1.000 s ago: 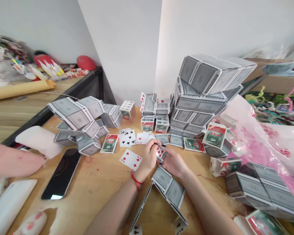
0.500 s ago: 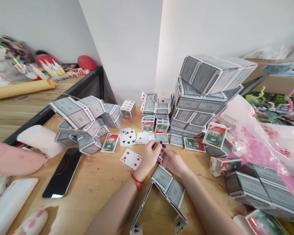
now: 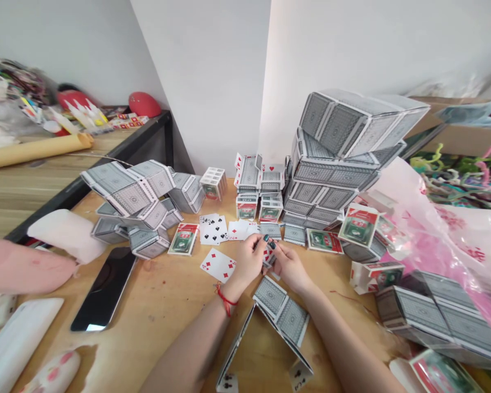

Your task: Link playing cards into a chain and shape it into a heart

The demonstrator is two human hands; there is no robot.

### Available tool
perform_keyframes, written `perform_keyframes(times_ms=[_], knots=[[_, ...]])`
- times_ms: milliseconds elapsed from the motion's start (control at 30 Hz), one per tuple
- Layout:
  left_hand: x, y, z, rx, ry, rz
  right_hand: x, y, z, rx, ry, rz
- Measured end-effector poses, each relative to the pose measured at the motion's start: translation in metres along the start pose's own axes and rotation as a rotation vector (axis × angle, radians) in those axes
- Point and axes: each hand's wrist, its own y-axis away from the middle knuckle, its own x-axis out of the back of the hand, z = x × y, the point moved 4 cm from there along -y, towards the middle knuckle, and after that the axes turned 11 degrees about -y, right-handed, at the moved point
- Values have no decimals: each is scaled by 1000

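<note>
1. Pinching a red-pipped playing card (image 3: 267,257) between them, the left hand (image 3: 249,261) and right hand (image 3: 291,268) meet above the middle of the table (image 3: 167,305); their fingers are curled closed, though the grip underneath is hidden.
2. Already built, it seems: a tall stack of card blocks (image 3: 337,128) at the far right, a lower cluster (image 3: 125,188) at the left, and an angular card frame (image 3: 293,319) just near of the hands.
3. Remaining, apparently: loose cards lying flat, including the four of diamonds (image 3: 217,266) and spade cards (image 3: 213,231), left of the hands.
4. How far the held card is worked, I cannot tell.
</note>
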Motion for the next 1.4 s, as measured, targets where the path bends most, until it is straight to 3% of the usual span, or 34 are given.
perform_keyframes(times_ms=[233,400,533,667,967,1133,1300,1400], knots=[[1,1,0,-18,-45,36,1,1,1,29,87,-6],[4,-1,6,-77,-54,113,-1,1,-2,-54,-95,21],[4,-1,5,4,6,101,0,0,-2,-151,-267,-8],[3,1,3,57,19,84,2,-2,-1,-189,-298,-33],[5,-2,4,-70,-86,146,3,-3,0,-186,-338,-20],[5,-2,4,-64,-101,158,1,-1,-1,-130,-260,-7],[3,-1,2,-23,-90,115,6,-1,0,-23,30,88],[1,1,3,2,-76,81,6,-1,3,6,128,76]])
